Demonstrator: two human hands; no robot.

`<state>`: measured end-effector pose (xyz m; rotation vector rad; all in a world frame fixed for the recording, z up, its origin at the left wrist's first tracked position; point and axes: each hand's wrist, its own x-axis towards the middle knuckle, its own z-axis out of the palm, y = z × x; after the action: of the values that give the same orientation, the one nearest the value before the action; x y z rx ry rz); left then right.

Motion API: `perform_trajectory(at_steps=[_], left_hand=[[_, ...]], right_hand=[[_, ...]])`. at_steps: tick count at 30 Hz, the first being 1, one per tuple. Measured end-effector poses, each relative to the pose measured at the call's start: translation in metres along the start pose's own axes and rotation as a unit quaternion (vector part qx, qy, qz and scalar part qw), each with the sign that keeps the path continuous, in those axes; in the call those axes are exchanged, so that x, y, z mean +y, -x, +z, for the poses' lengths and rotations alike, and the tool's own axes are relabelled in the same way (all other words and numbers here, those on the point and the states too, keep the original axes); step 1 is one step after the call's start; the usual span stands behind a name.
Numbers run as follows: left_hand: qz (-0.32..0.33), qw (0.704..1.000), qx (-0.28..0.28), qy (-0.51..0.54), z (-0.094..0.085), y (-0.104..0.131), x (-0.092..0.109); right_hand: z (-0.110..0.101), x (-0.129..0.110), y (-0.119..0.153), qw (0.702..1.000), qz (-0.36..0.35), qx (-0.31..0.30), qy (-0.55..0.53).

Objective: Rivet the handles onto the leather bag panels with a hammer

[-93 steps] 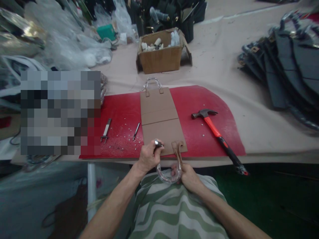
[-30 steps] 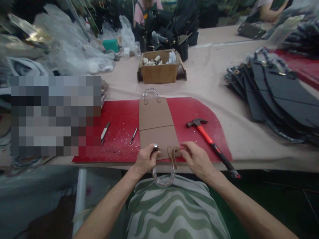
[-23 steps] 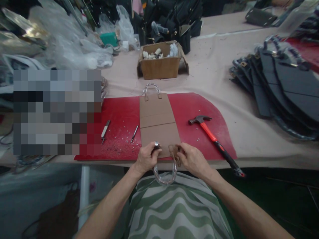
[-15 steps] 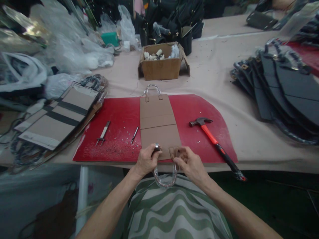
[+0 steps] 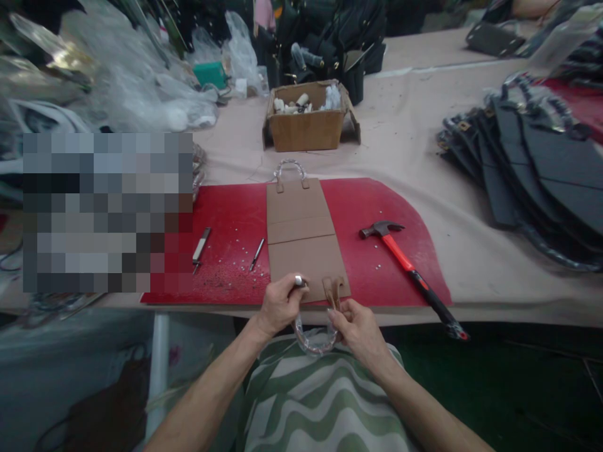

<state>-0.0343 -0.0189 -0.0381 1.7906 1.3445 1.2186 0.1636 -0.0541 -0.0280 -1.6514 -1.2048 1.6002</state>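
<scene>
A tan leather panel [image 5: 304,216] lies flat on the red mat [image 5: 226,220], with one wrapped handle at its far end. At its near end a second handle [image 5: 315,346], wrapped in clear plastic, hangs over the table edge. My left hand [image 5: 281,303] is closed at the handle's left end, a ring on one finger. My right hand [image 5: 355,323] pinches the handle's right end, just below a loose tan tab [image 5: 333,290]. To the right rests a claw hammer [image 5: 398,254] with a red and black grip. Left of the panel are a metal punch [image 5: 257,254] and a pronged tool [image 5: 202,246].
An open cardboard box [image 5: 306,130] of small pale items stands beyond the mat. Dark panels with wrapped handles [image 5: 541,163] are stacked at the right. Clear plastic bags [image 5: 136,81] lie at the back left; a pixelated patch hides the area below them.
My right hand has moved slightly down from the panel's corner, and the tan tab now stands up above its fingers. My left hand has stayed nearly in place.
</scene>
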Motion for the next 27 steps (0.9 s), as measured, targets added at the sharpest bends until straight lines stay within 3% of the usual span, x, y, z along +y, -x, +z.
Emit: perform_trajectory(at_steps=[4, 10, 13, 15, 18, 21, 24, 27], left_hand=[[-0.098, 0.986, 0.062, 0.119, 0.003, 0.0, 0.003], [-0.142, 0.976, 0.062, 0.155, 0.004, -0.003, 0.005], [-0.161, 0.97, 0.061, 0.172, 0.003, -0.005, 0.005], [-0.178, 0.965, 0.06, 0.183, 0.002, -0.005, 0.005], [-0.206, 0.956, 0.057, 0.202, 0.002, -0.002, 0.006], [-0.219, 0.951, 0.062, 0.21, 0.002, 0.002, 0.008], [-0.208, 0.958, 0.05, 0.19, 0.003, 0.004, 0.012], [-0.193, 0.966, 0.038, 0.165, 0.004, 0.004, 0.016]], right_hand=[[0.001, 0.003, 0.002, 0.999, 0.013, -0.009, -0.051], [0.003, 0.0, 0.004, 0.996, 0.019, -0.011, -0.086], [0.005, 0.0, 0.007, 0.986, 0.039, -0.017, -0.159], [0.007, 0.003, 0.009, 0.964, 0.066, -0.034, -0.256], [0.012, 0.012, 0.013, 0.899, 0.127, -0.071, -0.413], [0.017, 0.023, 0.012, 0.86, 0.155, -0.104, -0.476], [0.02, 0.028, 0.007, 0.867, 0.142, -0.124, -0.461], [0.021, 0.025, 0.003, 0.9, 0.101, -0.124, -0.405]])
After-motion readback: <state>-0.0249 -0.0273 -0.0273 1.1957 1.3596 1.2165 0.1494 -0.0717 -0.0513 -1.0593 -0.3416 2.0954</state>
